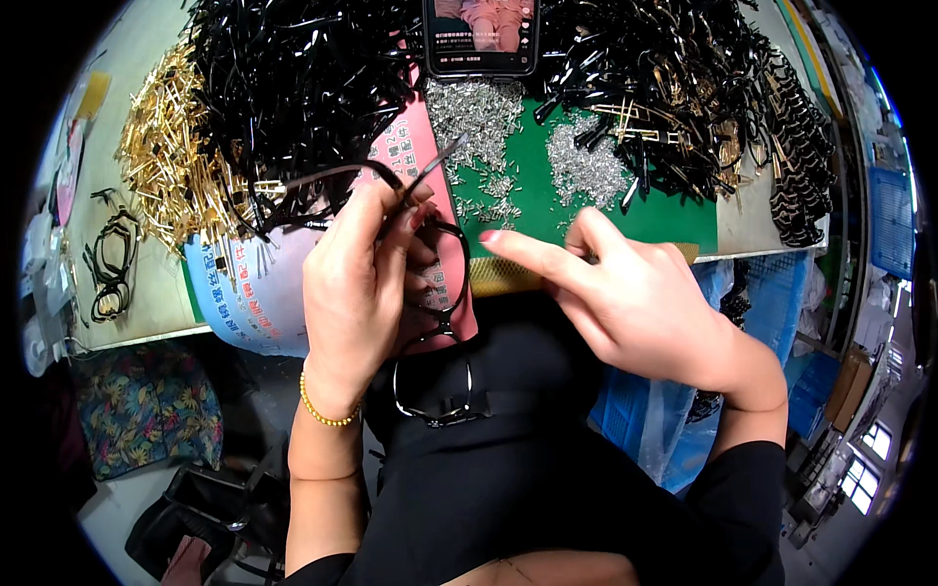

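My left hand (357, 264) is closed around a dark eyeglass frame (445, 317), whose rims hang below the fingers towards my lap. A dark temple arm (327, 174) extends left from the top of this hand. A thin rod with a grey end (449, 151) sticks up to the right from the same fingers; its kind is unclear. My right hand (635, 293) hovers just right of the frame, apart from it. Its index finger stretches left, while the other fingers curl and are partly hidden; nothing shows in them. Small silver metal pieces (479, 122) lie beyond the hands.
Black temple arms (293, 78) are heaped at the back left, beside gold ones (161, 146). Another black heap (674, 78) fills the back right. A phone (481, 39) stands between them. Fine silver bits (586, 161) lie on the green mat (684, 227). More frames (112, 259) rest far left.
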`<state>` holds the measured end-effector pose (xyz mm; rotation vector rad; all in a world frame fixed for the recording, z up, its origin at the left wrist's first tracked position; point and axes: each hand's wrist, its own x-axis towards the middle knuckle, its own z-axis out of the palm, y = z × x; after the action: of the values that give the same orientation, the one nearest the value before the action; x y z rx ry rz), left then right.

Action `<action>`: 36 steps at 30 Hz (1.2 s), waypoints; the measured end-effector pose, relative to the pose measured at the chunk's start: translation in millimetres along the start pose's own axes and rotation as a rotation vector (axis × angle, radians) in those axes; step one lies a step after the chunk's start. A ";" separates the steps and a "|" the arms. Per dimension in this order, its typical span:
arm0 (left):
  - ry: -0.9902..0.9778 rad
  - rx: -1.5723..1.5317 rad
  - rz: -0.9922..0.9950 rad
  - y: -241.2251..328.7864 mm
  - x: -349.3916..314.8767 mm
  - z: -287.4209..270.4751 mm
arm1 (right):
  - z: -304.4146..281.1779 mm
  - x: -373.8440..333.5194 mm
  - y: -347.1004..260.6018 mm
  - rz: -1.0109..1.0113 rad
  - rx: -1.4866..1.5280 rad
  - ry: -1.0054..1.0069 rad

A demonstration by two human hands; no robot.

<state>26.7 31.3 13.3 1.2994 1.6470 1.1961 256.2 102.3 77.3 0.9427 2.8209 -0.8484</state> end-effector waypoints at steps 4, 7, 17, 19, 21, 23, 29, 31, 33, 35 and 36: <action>-0.049 -0.114 -0.116 5.3 5.1 -3.9 | 2.1 14.0 -4.5 -0.113 -0.141 -0.044; -0.060 -0.139 -0.125 3.8 4.4 -4.9 | 2.6 22.4 -2.5 -0.139 -0.197 -0.064; -0.131 -0.155 -0.126 2.1 4.2 -7.8 | 6.6 23.6 0.4 -0.100 -0.151 -0.062; -0.098 -0.094 -0.103 2.5 2.2 -6.0 | 6.9 24.5 0.3 -0.102 -0.148 -0.066; -0.065 0.097 0.084 -10.7 -0.8 -2.7 | 4.6 24.3 -1.0 -0.085 -0.156 -0.090; -0.038 0.199 0.164 -7.4 3.0 0.2 | 4.6 25.2 -0.3 -0.080 -0.143 -0.092; 0.039 0.326 0.230 -15.5 -2.8 2.2 | 5.6 25.9 -0.9 -0.081 -0.142 -0.063; 0.025 0.204 0.127 -11.6 0.3 2.1 | 5.7 26.0 -1.4 -0.069 -0.138 -0.024; -0.010 0.009 -0.053 -0.6 3.9 1.6 | 11.4 26.6 -0.8 -0.058 -0.135 0.033; 0.005 0.014 -0.013 -4.2 2.9 2.5 | 15.1 28.1 -1.8 -0.059 -0.164 0.059; 0.012 0.016 0.008 -5.3 2.8 2.7 | 16.2 28.6 -2.5 -0.059 -0.180 0.072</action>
<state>26.8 34.3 7.5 1.3116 1.6644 1.2001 229.5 107.8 58.7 0.8869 2.9381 -0.5643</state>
